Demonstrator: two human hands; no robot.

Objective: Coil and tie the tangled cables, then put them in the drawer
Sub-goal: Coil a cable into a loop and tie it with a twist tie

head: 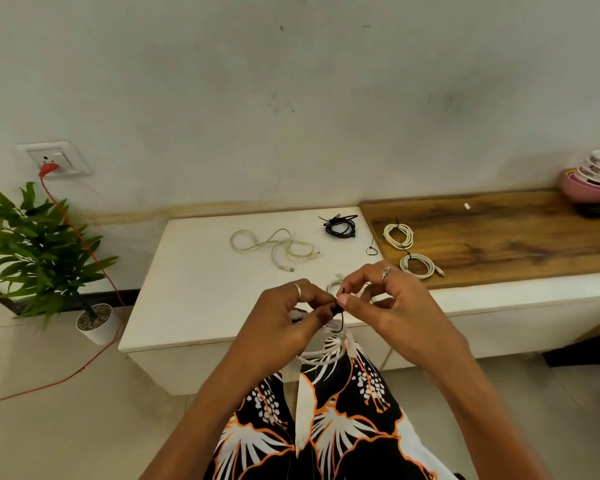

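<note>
- White coiled cable hangs below both hands, lifted off the worktop so the loops stay gathered.
- Left hand fingers pinch the coil and black tie; right hand fingers pinch the tie's end, probably to cinch it.
- Beyond the fingers lies a loose cable, not yet coiled.

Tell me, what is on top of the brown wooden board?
On the wooden board lie two coiled white cables, each tied with a black tie, and a tiny white bit. Stacked bowls cover its far right end.
</note>
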